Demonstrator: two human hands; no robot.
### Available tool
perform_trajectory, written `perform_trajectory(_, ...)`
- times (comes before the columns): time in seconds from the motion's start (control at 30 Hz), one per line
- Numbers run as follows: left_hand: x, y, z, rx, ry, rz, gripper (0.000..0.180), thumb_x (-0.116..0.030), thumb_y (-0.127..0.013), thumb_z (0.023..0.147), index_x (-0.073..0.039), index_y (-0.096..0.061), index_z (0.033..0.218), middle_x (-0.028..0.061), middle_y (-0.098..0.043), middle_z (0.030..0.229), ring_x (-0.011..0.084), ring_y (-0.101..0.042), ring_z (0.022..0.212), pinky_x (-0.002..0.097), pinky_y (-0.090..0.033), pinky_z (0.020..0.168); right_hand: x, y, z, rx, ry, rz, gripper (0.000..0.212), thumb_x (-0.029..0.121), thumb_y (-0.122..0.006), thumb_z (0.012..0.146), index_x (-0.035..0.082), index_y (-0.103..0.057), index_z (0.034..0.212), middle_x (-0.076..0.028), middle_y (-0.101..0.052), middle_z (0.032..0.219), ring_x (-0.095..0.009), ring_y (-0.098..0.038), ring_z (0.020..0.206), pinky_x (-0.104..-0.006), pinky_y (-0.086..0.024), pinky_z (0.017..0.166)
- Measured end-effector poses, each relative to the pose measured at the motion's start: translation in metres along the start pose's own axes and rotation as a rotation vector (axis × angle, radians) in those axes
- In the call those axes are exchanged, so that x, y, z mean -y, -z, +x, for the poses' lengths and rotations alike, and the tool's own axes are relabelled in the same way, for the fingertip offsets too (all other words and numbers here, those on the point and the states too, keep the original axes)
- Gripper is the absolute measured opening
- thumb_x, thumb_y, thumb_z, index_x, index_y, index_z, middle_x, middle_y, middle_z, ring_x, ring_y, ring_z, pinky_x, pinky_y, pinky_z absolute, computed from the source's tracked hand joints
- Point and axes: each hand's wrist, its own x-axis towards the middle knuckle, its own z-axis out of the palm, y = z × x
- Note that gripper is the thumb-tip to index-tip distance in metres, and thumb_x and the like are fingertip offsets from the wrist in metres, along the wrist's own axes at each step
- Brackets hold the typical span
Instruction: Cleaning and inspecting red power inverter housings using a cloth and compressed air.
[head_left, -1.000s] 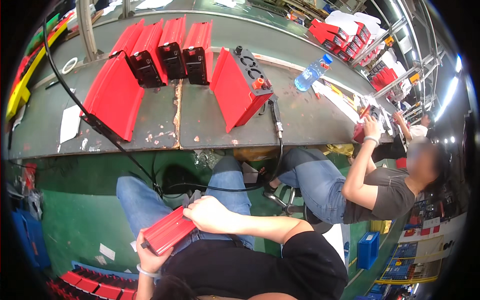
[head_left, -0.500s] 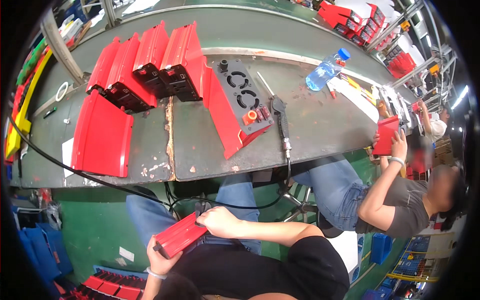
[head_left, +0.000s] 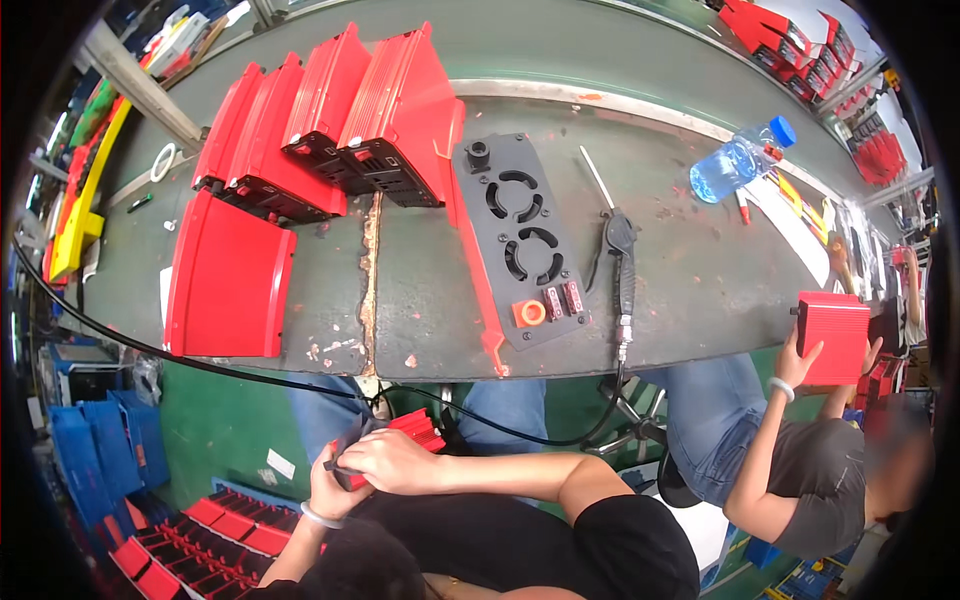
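The person wears a black top (head_left: pixel 470 532); its loose, short right sleeve (head_left: pixel 615 530) ends near the elbow, while the left sleeve is hidden from view; blue denim jeans (head_left: pixel 512 415) cover both legs; a pale, smooth, rounded bracelet (head_left: pixel 321 517) circles the left wrist; the right forearm (head_left: pixel 505 473) is bare; the left hand (head_left: pixel 328 492) and right hand (head_left: pixel 395 462) are bare too.

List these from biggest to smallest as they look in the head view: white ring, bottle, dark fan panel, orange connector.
1. Fan panel
2. Bottle
3. White ring and orange connector: they look too alike to rank, and their distances from the camera may differ.
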Motion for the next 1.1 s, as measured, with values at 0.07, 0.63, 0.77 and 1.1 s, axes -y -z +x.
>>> perform_trajectory(0.07, -0.006, 0.001, 0.003, -0.002, -0.038, 0.049, 0.070, -0.022, -0.087, 0.056, 0.001, -0.055, 0.113, 0.0130, -0.063, 0.101, 0.0261, -0.063, 0.095, 0.0348, -0.048, 0.085, -0.004, -0.002, 0.002, -0.090, 0.048, 0.051, 0.026, 0.005, -0.058, 0.072, 0.001, -0.063, 0.097, -0.013, -0.067, 0.093, -0.031, -0.065, 0.088, -0.0419, -0.050, 0.078)
perform_trajectory(0.63, -0.014, -0.001, 0.003, -0.011, 0.062, -0.038, 0.070, -0.012, -0.084, 0.055, 0.001, -0.053, 0.116, 0.0112, -0.063, 0.106, 0.0210, -0.061, 0.101, 0.0335, -0.046, 0.092, -0.040, 0.048, -0.045, 0.140, -0.313, -0.508, 0.014, 0.014, -0.056, 0.076, 0.003, -0.064, 0.075, -0.016, -0.066, 0.070, -0.032, -0.067, 0.069, -0.0435, -0.052, 0.063)
perform_trajectory(0.77, -0.005, -0.001, -0.004, -0.019, 0.011, 0.008, 0.068, -0.014, -0.084, 0.055, 0.001, -0.055, 0.114, 0.0124, -0.064, 0.103, 0.0235, -0.062, 0.098, 0.0341, -0.047, 0.090, -0.033, 0.050, -0.048, 0.177, -0.354, -0.541, 0.016, 0.017, -0.056, 0.078, 0.004, -0.064, 0.075, -0.015, -0.066, 0.071, -0.032, -0.067, 0.068, -0.0432, -0.053, 0.062)
perform_trajectory(1.1, 0.005, 0.001, -0.019, -0.071, -0.081, 0.045, 0.068, -0.016, -0.084, 0.055, 0.000, -0.054, 0.114, 0.0133, -0.065, 0.102, 0.0241, -0.063, 0.096, 0.0350, -0.048, 0.088, -0.015, 0.016, -0.033, 0.095, -0.284, -0.548, 0.012, 0.012, -0.059, 0.069, 0.004, -0.064, 0.076, -0.016, -0.066, 0.074, -0.033, -0.066, 0.073, -0.0429, -0.053, 0.067)
